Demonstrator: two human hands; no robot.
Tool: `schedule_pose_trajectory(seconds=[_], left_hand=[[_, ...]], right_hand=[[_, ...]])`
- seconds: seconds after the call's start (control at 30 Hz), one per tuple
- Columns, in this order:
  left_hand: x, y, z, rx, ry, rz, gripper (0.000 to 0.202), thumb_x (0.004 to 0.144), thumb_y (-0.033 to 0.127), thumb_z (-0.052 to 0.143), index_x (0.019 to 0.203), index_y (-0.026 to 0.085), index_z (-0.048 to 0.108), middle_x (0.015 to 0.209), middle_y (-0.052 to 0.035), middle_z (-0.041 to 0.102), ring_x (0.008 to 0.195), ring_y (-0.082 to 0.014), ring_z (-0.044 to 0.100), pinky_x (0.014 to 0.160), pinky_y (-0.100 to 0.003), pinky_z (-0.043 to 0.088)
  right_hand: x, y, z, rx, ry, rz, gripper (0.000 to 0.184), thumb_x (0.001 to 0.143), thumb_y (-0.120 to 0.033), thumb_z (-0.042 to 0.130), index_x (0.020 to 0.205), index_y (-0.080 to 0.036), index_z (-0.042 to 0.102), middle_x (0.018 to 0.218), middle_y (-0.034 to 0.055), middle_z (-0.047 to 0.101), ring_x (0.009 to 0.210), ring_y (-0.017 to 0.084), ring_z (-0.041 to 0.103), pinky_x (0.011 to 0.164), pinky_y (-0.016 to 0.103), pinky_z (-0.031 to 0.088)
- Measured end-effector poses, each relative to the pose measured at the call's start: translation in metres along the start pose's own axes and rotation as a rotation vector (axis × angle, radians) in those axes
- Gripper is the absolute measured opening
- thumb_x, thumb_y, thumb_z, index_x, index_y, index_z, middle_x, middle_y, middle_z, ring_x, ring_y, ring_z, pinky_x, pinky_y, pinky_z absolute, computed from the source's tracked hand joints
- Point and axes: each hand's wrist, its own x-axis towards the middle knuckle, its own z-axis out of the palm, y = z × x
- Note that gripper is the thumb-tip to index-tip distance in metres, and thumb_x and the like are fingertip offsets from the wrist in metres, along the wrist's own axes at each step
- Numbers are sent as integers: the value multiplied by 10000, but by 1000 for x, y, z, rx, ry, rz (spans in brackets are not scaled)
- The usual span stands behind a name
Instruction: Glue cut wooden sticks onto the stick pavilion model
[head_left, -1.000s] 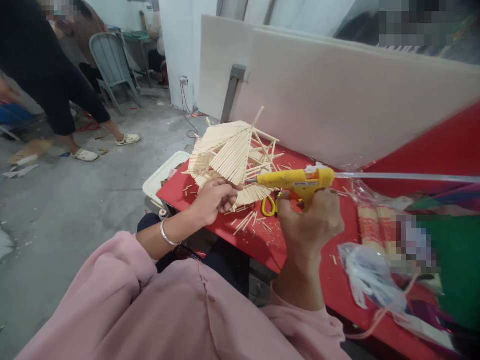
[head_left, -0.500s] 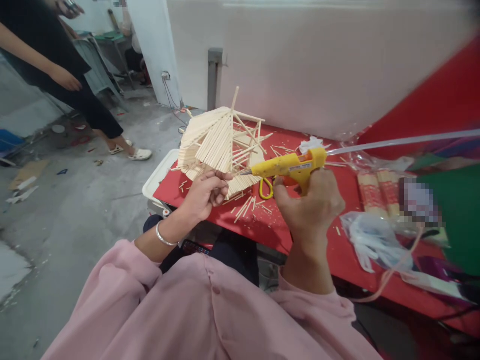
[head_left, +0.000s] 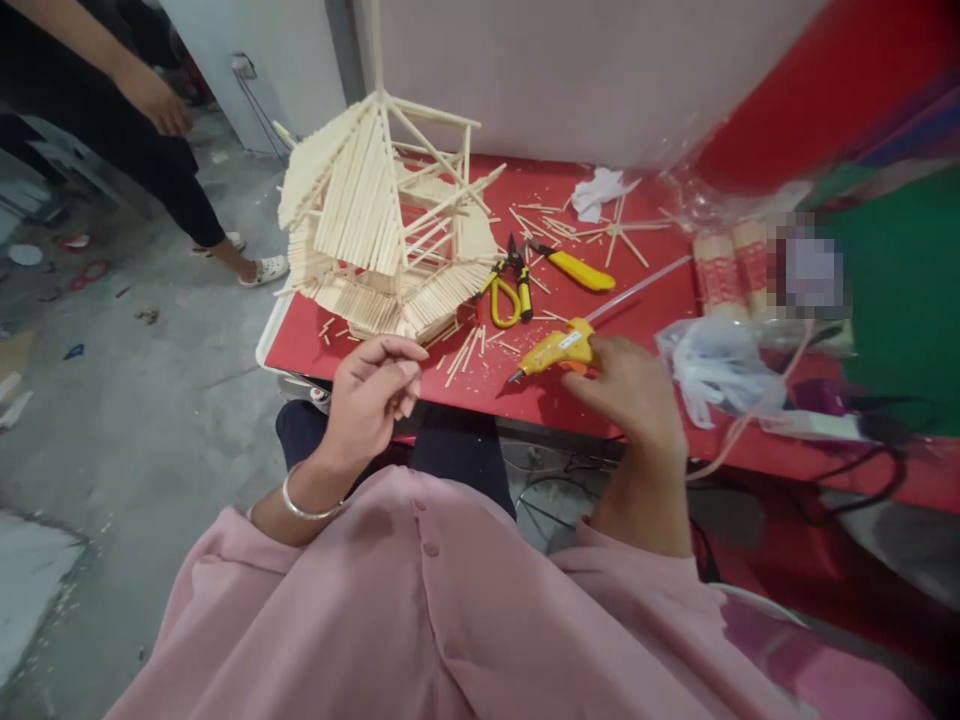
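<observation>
Stick model [head_left: 382,225] — front roof panel [head_left: 356,205] slatted, right side bare. Right hand [head_left: 634,385] grips glue gun [head_left: 557,347] right of it; left hand [head_left: 371,392] in front — hold unclear.

Left hand [head_left: 375,392] plus right hand [head_left: 631,390]: I count two.
Bystander's hand [head_left: 156,98]: one.
Bystander's shoes [head_left: 271,269]: two.
Glue gun [head_left: 559,346]: one.
Stick model [head_left: 360,205]: one.
Pliers [head_left: 514,264]: one pair.
Other yellow-handled tool [head_left: 580,269]: one.
Wrapped stick bundles [head_left: 715,273]: two.
White plastic bag [head_left: 718,368]: one.
Bracelet [head_left: 297,509]: one.
Loose sticks [head_left: 462,357]: many, too small for me to tally from afar.
</observation>
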Motion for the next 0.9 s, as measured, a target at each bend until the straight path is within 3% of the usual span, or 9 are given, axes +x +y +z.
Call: schedule_pose_trajectory(seconds=[0.2, 0.3, 0.4, 0.57, 0.73, 0.9], left_hand=[[16, -60, 16, 138, -56, -172, 149, 698, 304, 751, 725, 181, 672, 521, 46, 579, 399, -48, 449, 408, -181, 299], [27, -73, 16, 160, -18, -157, 136, 706, 294, 744, 708, 179, 673, 511, 52, 569, 400, -45, 444, 421, -176, 316], [33, -77, 14, 196, -9, -128, 129, 722, 291, 731, 704, 177, 675, 512, 54, 566, 410, -43, 448, 431, -171, 323], [41, -85, 16, 191, 8, -149, 144, 721, 297, 746, 716, 175, 669, 504, 64, 565, 400, -44, 439, 422, -171, 323], [49, -92, 12, 181, 40, -185, 188, 720, 330, 756, 757, 164, 676, 525, 56, 587, 407, -49, 466, 438, -174, 360], [52, -94, -5, 138, 107, -167, 233, 704, 345, 773, 784, 152, 671, 540, 51, 597, 415, -49, 484, 444, -178, 366]], right_hand=[[9, 34, 33, -96, -229, -45, 310, 802, -431, 550, 928, -177, 678, 912, 130, 692, 817, 247, 588, 666, 332, 337], [4, 44, 32, -97, -215, -54, 348, 782, -403, 595, 1034, -188, 701, 976, 143, 709, 874, 271, 602, 718, 353, 365], [-6, 43, 22, -98, -106, -26, 427, 791, -434, 623, 1124, -181, 707, 1068, 176, 715, 948, 322, 612, 771, 399, 391], [-6, -3, 8, 122, 65, -28, 351, 935, -343, 486, 1103, -163, 736, 1099, 153, 733, 1006, 284, 638, 856, 394, 431], [16, -60, 17, 116, -22, 22, 317, 951, -320, 483, 1020, -178, 757, 1035, 139, 740, 968, 277, 638, 793, 372, 416], [35, -85, 29, 75, -78, 56, 325, 961, -310, 470, 1050, -187, 757, 1068, 143, 734, 988, 274, 625, 733, 344, 392]])
